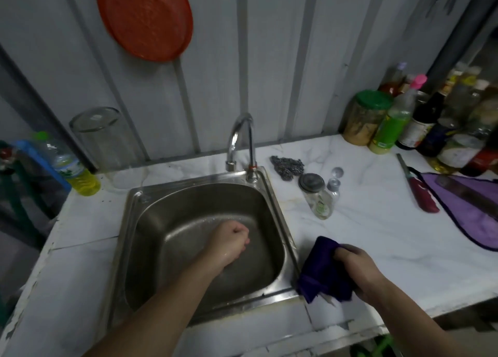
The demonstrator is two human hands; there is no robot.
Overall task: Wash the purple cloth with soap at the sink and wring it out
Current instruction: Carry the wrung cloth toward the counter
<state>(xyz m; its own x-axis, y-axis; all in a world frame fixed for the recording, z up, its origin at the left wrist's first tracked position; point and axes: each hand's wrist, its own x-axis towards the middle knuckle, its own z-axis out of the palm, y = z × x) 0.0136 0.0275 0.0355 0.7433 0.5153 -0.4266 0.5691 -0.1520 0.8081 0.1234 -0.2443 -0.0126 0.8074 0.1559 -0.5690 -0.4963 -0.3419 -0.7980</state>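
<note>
Nearest the camera, the right hand [357, 269] grips a bunched, dark purple cloth [322, 271] just off the front right corner of the square stainless-steel sink [272, 195], the cloth hanging over the white marble-patterned counter [377, 235] and touching the sink's rim. The left hand [231, 239] is curled into a fist that holds nothing, hovering inside the sink basin, wet — the two hands are well apart, with the sink's right rim between them. Right of the sink, further back, a small clear glass jar with a grey lid [316, 195] lies on its side, two small silver caps [335, 179] just beside it, and a wad of steel-wool scourer [287, 165] near the sink's back right corner. Far right of the sink, a red-handled knife [420, 189] lies next to a lighter purple cloth with a dark edge [474, 216]. At the sink's back edge stands a curved chrome tap [241, 141]. Left of the sink sit a plastic bottle of yellow liquid [71, 168] and an upturned clear glass jar [103, 138]. Behind and right of the sink, against the grey corrugated metal wall [283, 60], a crowd of bottles includes a green-lidded jar [365, 117] and a green squeeze bottle with a pink cap [394, 122]. High above the sink — on the wall — hangs a round orange plastic lid [144, 17].
</note>
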